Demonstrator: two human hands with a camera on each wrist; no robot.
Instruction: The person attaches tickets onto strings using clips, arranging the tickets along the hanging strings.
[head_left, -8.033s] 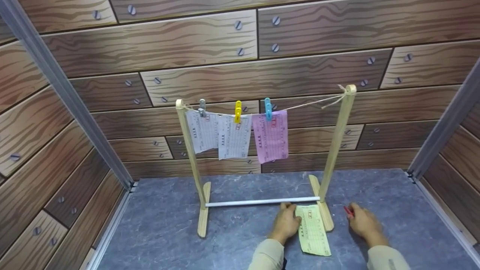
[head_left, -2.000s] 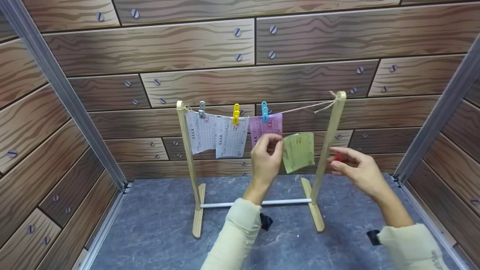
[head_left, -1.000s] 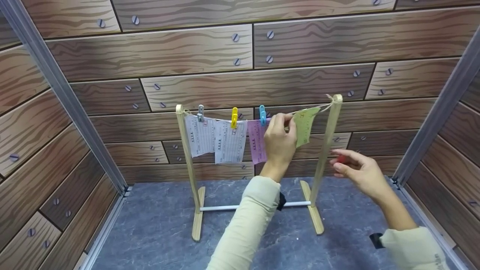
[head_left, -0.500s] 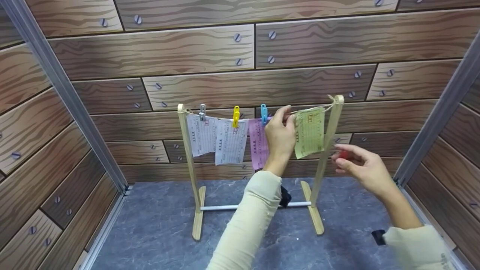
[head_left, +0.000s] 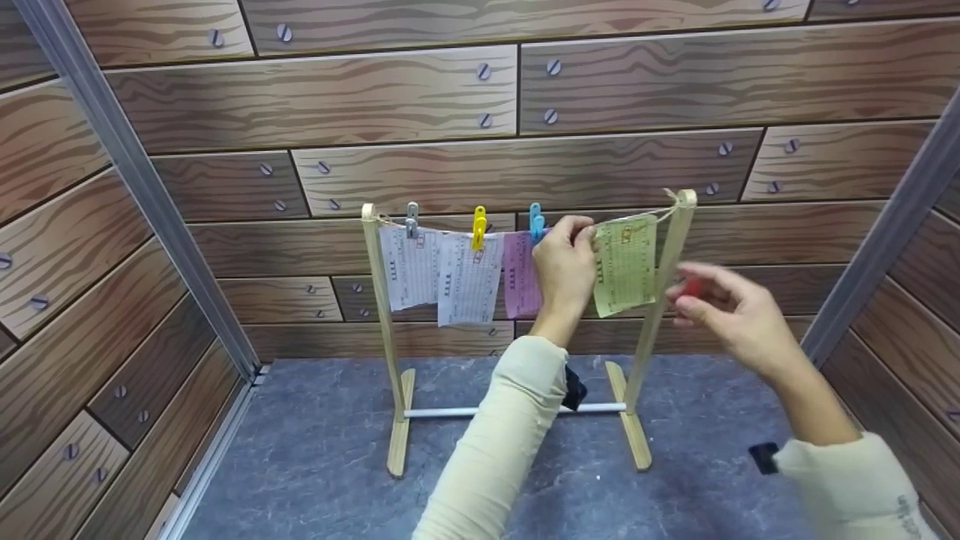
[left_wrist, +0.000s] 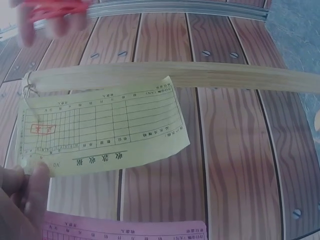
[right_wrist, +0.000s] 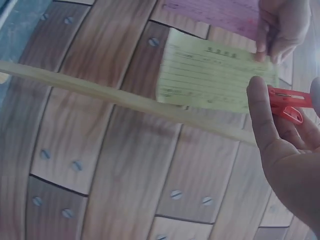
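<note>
My left hand (head_left: 566,266) pinches the upper left corner of a green receipt slip (head_left: 626,270) between thumb and fingers. The slip's top edge lies along the string (head_left: 664,213), close to the right post (head_left: 660,300). In the left wrist view, the green slip's printed side and red stamp face the camera. My right hand (head_left: 739,319) holds a red plastic clothespin (right_wrist: 290,102) between thumb and fingers, just right of that post. Partly behind my left hand hangs a pink receipt slip (head_left: 521,277) under a blue clothespin (head_left: 536,222).
Two white receipt slips hang further left, under a grey clothespin (head_left: 412,220) and a yellow clothespin (head_left: 479,228). The wooden rack has a left post (head_left: 384,322), two feet and a white crossbar (head_left: 442,412). It stands on a dark marbled tabletop (head_left: 315,450) before plank-patterned walls.
The green slip was on the tabletop; my left hand has lifted it to the string, where it now hangs straighter. My right hand has raised the red clothespin from near the table to beside the post.
</note>
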